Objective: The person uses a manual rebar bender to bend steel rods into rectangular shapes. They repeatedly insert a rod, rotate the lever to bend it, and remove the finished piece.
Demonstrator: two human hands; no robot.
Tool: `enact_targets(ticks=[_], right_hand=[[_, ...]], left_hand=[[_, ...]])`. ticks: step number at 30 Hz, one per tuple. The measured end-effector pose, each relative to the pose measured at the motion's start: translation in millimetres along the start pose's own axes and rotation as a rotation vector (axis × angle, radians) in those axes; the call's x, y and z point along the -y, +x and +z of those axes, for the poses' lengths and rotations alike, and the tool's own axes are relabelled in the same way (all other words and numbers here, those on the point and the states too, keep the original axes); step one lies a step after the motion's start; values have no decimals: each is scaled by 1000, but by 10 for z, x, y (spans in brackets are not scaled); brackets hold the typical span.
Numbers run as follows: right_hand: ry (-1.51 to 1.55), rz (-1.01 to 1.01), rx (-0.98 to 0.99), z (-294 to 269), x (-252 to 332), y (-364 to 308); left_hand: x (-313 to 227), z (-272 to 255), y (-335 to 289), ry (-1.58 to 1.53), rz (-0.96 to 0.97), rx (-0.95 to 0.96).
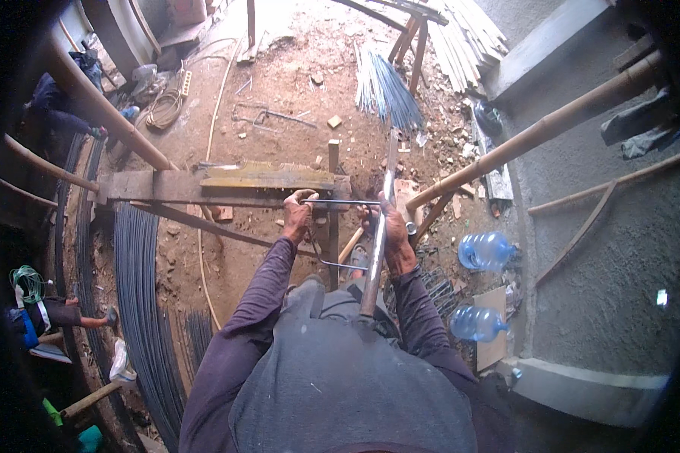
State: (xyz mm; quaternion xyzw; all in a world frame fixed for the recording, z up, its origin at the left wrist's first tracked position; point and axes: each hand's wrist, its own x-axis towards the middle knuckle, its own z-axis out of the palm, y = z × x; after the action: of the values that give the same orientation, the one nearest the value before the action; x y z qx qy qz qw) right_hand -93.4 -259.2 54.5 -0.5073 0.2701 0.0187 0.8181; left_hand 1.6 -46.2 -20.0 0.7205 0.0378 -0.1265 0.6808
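My left hand [298, 217] is closed on the left side of a thin steel rod [340, 201], bent like a rectangular stirrup. Its upper side runs across to my right hand [395, 240]; a lower leg ends near a long shiny metal bar [380, 245]. The fingers of my right hand are wrapped at this bar, which slants from beyond the bench down toward my waist. Whether that hand also grips the rod's end is hidden behind the bar. Just beyond my left hand is a wooden bench beam [166, 187] with a yellowish plank [268, 177] on it.
A bundle of long dark rods [137, 279] lies at left. Clear blue water bottles [485, 251] rest at right beside a grey wall [604, 302]. A bamboo pole [536, 132] slants across the right side. More cut rods [389, 90] lie farther off. Another person's leg [94, 322] shows at left.
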Motion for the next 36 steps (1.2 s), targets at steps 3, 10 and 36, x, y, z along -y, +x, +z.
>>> enact_targets(ticks=[3,10,36], right_hand=[[165,81,89,-124,-219,49],[349,240,38,-413,-710,299],[-9,125,-338,-574,-1156,276]], left_hand=[[219,-129,-293,-129,-247,78],[896,-246,-912,-437,-464,155],[615,-273,-439,-498,-537,206]])
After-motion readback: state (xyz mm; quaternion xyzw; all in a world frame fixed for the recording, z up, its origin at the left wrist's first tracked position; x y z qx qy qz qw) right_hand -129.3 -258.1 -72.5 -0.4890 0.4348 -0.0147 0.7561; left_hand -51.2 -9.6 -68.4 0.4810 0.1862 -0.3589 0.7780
